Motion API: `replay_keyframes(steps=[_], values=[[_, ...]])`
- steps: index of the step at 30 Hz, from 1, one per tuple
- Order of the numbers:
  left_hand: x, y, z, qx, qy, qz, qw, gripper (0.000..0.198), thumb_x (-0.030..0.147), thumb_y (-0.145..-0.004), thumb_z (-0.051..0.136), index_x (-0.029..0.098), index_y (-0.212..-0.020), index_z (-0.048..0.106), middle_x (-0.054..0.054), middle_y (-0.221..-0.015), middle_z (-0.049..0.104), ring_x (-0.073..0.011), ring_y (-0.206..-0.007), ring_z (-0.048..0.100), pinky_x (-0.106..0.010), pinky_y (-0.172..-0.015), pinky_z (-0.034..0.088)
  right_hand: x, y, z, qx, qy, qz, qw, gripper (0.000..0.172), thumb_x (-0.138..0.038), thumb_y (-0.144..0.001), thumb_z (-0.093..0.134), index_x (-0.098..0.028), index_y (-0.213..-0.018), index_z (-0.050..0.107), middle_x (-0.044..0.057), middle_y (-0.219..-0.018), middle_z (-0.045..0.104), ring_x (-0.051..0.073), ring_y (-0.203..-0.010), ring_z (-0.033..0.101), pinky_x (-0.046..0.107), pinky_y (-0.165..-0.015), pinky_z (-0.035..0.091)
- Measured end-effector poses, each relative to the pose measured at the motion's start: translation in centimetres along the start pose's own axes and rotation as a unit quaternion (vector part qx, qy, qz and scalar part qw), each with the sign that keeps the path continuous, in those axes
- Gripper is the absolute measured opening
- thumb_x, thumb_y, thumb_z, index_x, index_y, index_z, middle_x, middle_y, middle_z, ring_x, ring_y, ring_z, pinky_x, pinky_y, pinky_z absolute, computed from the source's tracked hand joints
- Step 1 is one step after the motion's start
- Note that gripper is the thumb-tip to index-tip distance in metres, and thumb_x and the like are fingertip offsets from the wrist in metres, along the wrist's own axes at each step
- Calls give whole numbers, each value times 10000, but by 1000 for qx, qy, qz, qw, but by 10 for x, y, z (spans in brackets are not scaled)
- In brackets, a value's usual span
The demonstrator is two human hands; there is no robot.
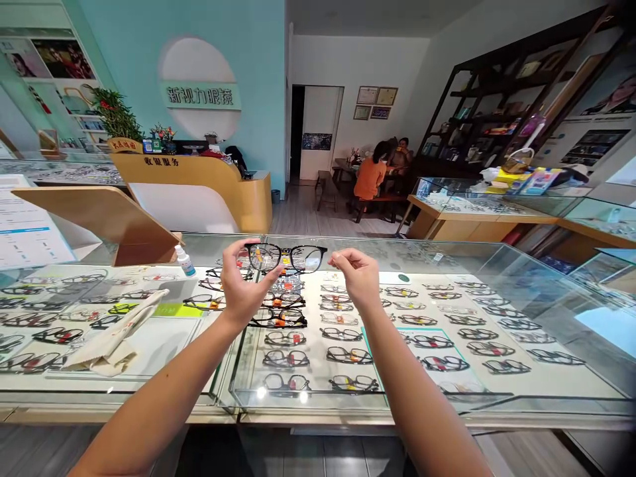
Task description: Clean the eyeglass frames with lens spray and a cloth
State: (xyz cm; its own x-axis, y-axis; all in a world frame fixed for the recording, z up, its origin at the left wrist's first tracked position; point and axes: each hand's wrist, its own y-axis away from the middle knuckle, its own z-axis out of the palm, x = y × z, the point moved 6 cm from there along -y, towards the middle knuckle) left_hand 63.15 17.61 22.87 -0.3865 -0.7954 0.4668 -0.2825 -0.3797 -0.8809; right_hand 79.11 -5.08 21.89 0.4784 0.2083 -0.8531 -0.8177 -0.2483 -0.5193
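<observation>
A pair of black-framed eyeglasses (287, 251) is raised above the glass display case, its lenses upright. My left hand (242, 286) grips the frame at its left end, with the thumb below the lens and the fingers at the upper corner. Just off the right end of the eyeglasses is my right hand (358, 273), thumb and fingertips pinched together. Whatever lies in that pinch, if anything, is too small to make out. Rows of eyeglasses (349, 356) with small coloured tags lie inside the case beneath both hands.
On the glass at left are a spray bottle (185, 261), a cream cloth (116, 338) and a tilted wooden-backed stand (99, 215). The case's front edge (348, 417) runs below my forearms. Farther back stand a wooden counter (253, 199) and people seated at a table.
</observation>
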Motion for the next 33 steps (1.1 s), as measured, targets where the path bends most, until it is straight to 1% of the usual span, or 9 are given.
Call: replay_keyframes(steps=[3,5,8,10,14,17,20,28,33], values=[[-1,-1,-1,9,5,-15,1000,677,556,-856,902,231,-1359,588,-125,-1325,702,-292,-1230,705,-442,-1038,566,-9,11,13,-21,67,-83,994,239,-380,-944,736,-241,-756,686,39,-814,697,222,-807,617,383,-784,486],[1,0,0,5,-1,-17,1000,667,555,-855,904,231,-1350,596,-119,-1307,709,-289,-1208,711,-437,-1019,568,-15,20,21,-16,89,-134,987,150,-328,-903,773,-256,-1004,689,66,-1065,717,255,-1004,656,398,-872,524],[6,3,3,-9,-8,-13,1000,655,557,-851,906,232,-1332,604,-113,-1281,720,-286,-1181,717,-442,-1008,575,-18,32,34,-48,94,-152,983,723,-280,-822,856,-287,-1454,505,126,-1432,635,309,-1315,615,472,-1081,518],[11,6,5,-18,-9,-5,1000,646,549,-848,911,230,-1321,608,-108,-1271,721,-285,-1182,714,-447,-1025,575,-20,37,40,-77,92,-151,981,873,-293,-815,893,-298,-1547,418,134,-1451,631,320,-1349,608,512,-1171,470],[16,10,5,-21,-14,-5,1000,632,539,-848,910,225,-1312,617,-106,-1259,721,-285,-1182,711,-449,-1032,571,-26,38,36,-66,93,-153,982,733,-369,-830,934,-309,-1449,545,82,-1251,686,298,-1172,660,507,-1157,467],[17,12,6,-26,-19,-23,999,674,586,-838,905,224,-1324,611,-111,-1247,724,-289,-1158,720,-437,-979,579,-31,37,34,-67,81,-150,983,574,-374,-828,944,-307,-1310,640,29,-1031,676,259,-971,652,446,-1001,516],[18,14,6,-29,-14,-40,999,710,619,-824,906,236,-1339,601,-109,-1242,722,-291,-1134,732,-444,-973,578,-32,37,34,-86,63,-124,986,539,-386,-819,953,-307,-1266,662,-7,-884,638,230,-831,609,401,-859,514],[19,12,7,-50,10,-51,997,723,640,-834,893,251,-1361,586,-121,-1297,708,-298,-1167,736,-461,-987,586,-40,38,32,-89,51,-119,988,491,-421,-819,957,-306,-1213,688,-1,-912,661,214,-817,596,380,-808,507],[12,11,12,-59,-10,-57,997,735,668,-823,890,246,-1346,591,-112,-1271,740,-295,-1158,732,-452,-956,572,-30,34,35,-98,44,-97,989,535,-456,-859,922,-302,-1271,618,5,-991,655,213,-919,622,383,-896,519]])
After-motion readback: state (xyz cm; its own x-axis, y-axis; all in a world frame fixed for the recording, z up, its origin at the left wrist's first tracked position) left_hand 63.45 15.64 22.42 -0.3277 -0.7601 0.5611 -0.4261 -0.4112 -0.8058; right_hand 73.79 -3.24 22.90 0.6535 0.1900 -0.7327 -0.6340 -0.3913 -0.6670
